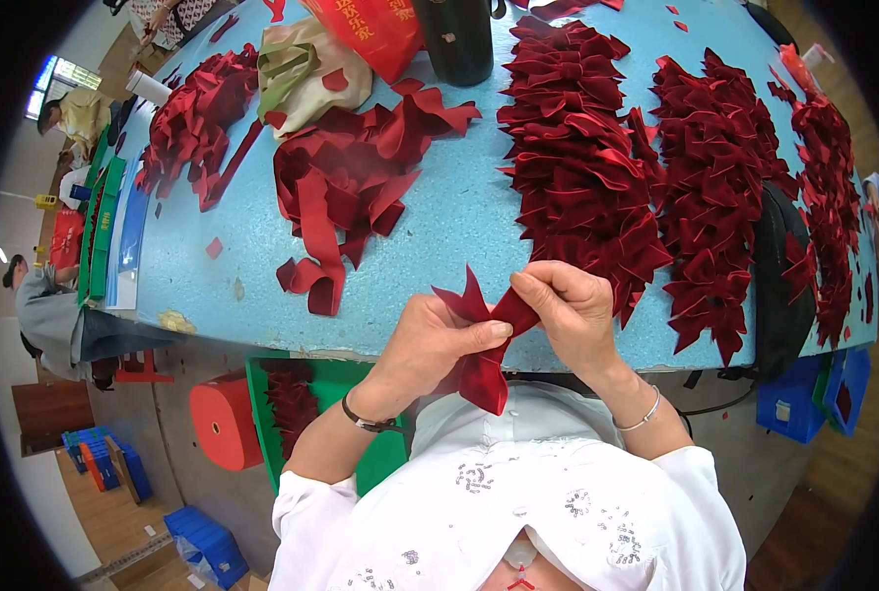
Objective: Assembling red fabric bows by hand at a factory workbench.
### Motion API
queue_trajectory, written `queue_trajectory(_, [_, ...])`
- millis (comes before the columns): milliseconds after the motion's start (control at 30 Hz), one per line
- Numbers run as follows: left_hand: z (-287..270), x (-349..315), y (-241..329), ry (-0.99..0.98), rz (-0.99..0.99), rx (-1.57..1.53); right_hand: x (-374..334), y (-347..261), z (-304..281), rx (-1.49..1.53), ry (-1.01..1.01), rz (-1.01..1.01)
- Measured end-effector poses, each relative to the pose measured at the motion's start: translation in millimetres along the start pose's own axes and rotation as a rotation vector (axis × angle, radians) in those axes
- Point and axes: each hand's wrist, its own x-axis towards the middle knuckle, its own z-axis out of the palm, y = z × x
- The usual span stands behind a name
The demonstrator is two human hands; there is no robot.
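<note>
A dark red velvet ribbon bow (485, 382) is held between both hands just over the table's near edge. My left hand (439, 340) pinches its middle, thumb across the crossing of the ribbon. My right hand (579, 310) grips the upper right end of the same ribbon between thumb and fingers. The folds behind my fingers are hidden. Beyond my right hand lies a long stack of finished-looking red bows (573, 148). Loose cut red ribbon strips (351, 182) lie in a heap beyond my left hand.
On the light blue table (439, 212) are more bow rows (710, 187), another ribbon heap (203, 113), a cloth bag (346, 84), a dark bottle (454, 44) and a black bag (779, 295). Below stand a green crate (380, 458) and a red roll (225, 419). People work at the left.
</note>
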Motion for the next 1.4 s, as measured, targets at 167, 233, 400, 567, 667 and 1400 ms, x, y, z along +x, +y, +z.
queue_trajectory(167, [-0.2,2.5,-0.6,0.048,0.033,-0.019,8.7,-13.0,-2.5,0.009,-0.064,0.147])
queue_trajectory(233, [3.0,4.0,-0.3,0.067,0.06,-0.021,11.3,-15.6,-2.2,0.088,-0.112,0.208])
queue_trajectory(400, [5.9,7.6,1.7,0.102,0.07,-0.013,6.7,7.9,3.3,0.02,-0.052,-0.091])
queue_trajectory(567, [-0.1,9.2,1.9,0.11,-0.027,0.098,15.7,2.6,-6.3,-0.361,0.003,-0.309])
queue_trajectory(667, [1.1,12.9,-3.5,0.246,0.091,-0.014,10.5,-15.4,-13.2,-0.15,0.01,0.169])
queue_trajectory(1400, [-6.2,13.9,-8.8,0.109,0.1,-0.394,-2.8,-5.8,-15.6,0.415,0.008,0.271])
